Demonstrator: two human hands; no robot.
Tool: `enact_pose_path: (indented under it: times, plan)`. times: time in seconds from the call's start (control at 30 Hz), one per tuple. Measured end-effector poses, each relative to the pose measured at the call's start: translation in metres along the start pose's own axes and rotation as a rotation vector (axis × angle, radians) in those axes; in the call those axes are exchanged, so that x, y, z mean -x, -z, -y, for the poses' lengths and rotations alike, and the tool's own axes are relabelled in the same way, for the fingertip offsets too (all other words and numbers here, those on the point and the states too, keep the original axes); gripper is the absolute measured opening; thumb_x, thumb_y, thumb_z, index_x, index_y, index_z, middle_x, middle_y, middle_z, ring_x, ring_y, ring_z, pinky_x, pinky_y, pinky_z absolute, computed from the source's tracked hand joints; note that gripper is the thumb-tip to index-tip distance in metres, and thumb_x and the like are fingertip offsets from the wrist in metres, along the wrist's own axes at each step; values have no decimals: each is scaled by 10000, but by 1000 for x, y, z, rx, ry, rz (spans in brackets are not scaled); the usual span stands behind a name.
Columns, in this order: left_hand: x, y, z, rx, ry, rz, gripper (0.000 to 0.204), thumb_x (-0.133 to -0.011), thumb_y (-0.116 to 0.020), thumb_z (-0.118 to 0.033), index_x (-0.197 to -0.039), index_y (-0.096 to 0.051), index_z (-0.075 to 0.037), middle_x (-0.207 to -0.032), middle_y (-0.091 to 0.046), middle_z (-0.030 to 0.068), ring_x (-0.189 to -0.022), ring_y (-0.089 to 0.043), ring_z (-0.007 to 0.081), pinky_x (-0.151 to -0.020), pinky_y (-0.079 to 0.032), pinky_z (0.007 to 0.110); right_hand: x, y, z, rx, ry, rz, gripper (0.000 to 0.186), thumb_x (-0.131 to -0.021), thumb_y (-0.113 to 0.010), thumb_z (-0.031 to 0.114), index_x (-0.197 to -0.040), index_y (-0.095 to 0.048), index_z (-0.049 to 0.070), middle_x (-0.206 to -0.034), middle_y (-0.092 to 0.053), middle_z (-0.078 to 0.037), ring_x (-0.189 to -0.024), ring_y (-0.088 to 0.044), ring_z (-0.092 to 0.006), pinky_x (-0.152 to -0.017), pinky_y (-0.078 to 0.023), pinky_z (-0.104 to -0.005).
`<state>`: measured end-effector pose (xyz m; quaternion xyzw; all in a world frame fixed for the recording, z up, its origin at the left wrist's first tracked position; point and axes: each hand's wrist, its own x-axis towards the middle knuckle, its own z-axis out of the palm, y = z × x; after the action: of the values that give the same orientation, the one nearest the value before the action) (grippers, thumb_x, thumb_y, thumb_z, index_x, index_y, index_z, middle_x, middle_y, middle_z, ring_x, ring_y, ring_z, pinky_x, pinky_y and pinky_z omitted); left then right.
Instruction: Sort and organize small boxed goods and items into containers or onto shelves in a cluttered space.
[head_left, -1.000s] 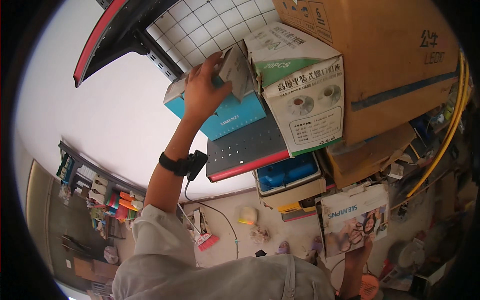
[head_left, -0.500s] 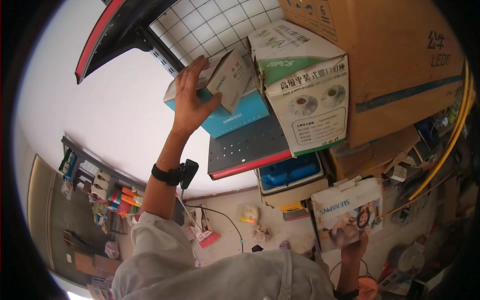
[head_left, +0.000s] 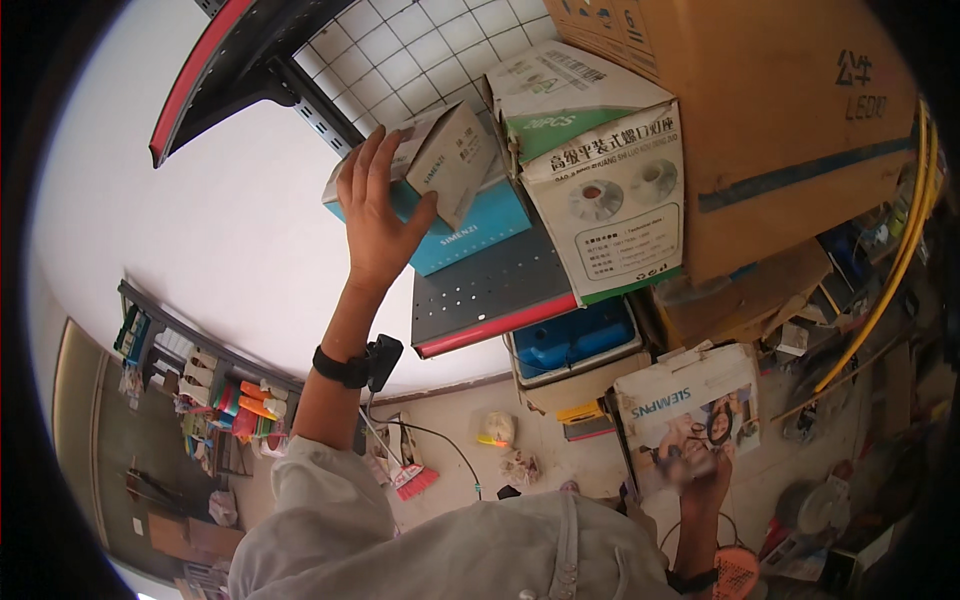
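A shelf board with a red front edge point(head_left: 500, 326) carries a bright blue box point(head_left: 475, 240). On top of it lies a smaller white-and-teal box point(head_left: 455, 150). My left hand point(head_left: 385, 220) reaches up to these boxes, fingers spread and thumb apart, against the left end of the smaller box. Low on the right, my right hand point(head_left: 707, 482) grips the lower edge of a white cardboard box point(head_left: 640, 400) with a photo printed on its face. That hand is slightly blurred and its fingers are partly hidden.
A white-and-green carton point(head_left: 625, 220) stands right of the blue box, with a large brown carton point(head_left: 790, 150) beyond it. Below the shelf is a blue-lined bin point(head_left: 575, 340). Yellow tubing point(head_left: 890, 290) hangs far right. A red broom point(head_left: 415, 480) lies on the floor.
The view has shifted slightly. My left fingers look a little more lifted and spread at the small box, which stays in place. My right hand still holds the white cardboard box.
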<state>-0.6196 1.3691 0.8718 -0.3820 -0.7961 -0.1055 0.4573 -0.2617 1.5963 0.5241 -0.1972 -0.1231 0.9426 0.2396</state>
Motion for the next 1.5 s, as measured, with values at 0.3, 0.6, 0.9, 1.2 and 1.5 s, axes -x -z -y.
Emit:
enact_pose_path:
  times: [0.3, 0.6, 0.9, 1.2, 1.5]
  plan:
    - [40, 18, -34, 582, 573, -329, 442, -876, -694, -228, -1243, -503, -72, -1248, -520, 73, -1125, -497, 242, -937, -423, 398, -6, -8, 5, 49, -37, 33, 545, -836, -669, 307, -1303, -484, 95, -1182, -589, -50, -1073, -583, -209, -942, -475, -419]
    - [57, 0, -29, 1617, 1586, -123, 1086, -781, -694, -634, -1525, -73, -144, -1471, -204, 255, -1296, -342, 409, -1009, -373, 591, -18, 0, 16, 86, -46, 143, 627, -837, -662, 309, -1369, -427, 77, -1318, -522, -93, -1207, -521, -271, -1026, -427, -455]
    - [12, -14, -13, 1605, 1679, -256, 1194, -708, -719, -693, -1536, -37, -168, -1527, -123, 228, -1409, -166, 440, -1100, -190, 653, -15, 9, 30, 110, -15, 158, 621, -827, -661, 309, -1354, -437, 71, -1286, -529, -94, -1189, -529, -263, -1012, -439, -451]
    - [-3, -13, -2, 1569, 1593, -210, 801, -781, -707, -492, -1437, -345, -208, -1453, -313, 165, -1299, -358, 378, -994, -313, 661, -8, 9, 35, 120, -18, 123, 639, -838, -639, 318, -1386, -408, 85, -1327, -506, -101, -1224, -504, -285, -1032, -422, -475]
    - [32, 33, 2, 1925, 1571, -119, 597, -844, -574, -409, -1383, -404, -220, -1412, -389, 151, -1278, -414, 381, -963, -352, 634, 5, 8, 41, 201, -31, 159, 691, -835, -638, 332, -1422, -365, 91, -1399, -461, -109, -1282, -464, -302, -1049, -403, -492]
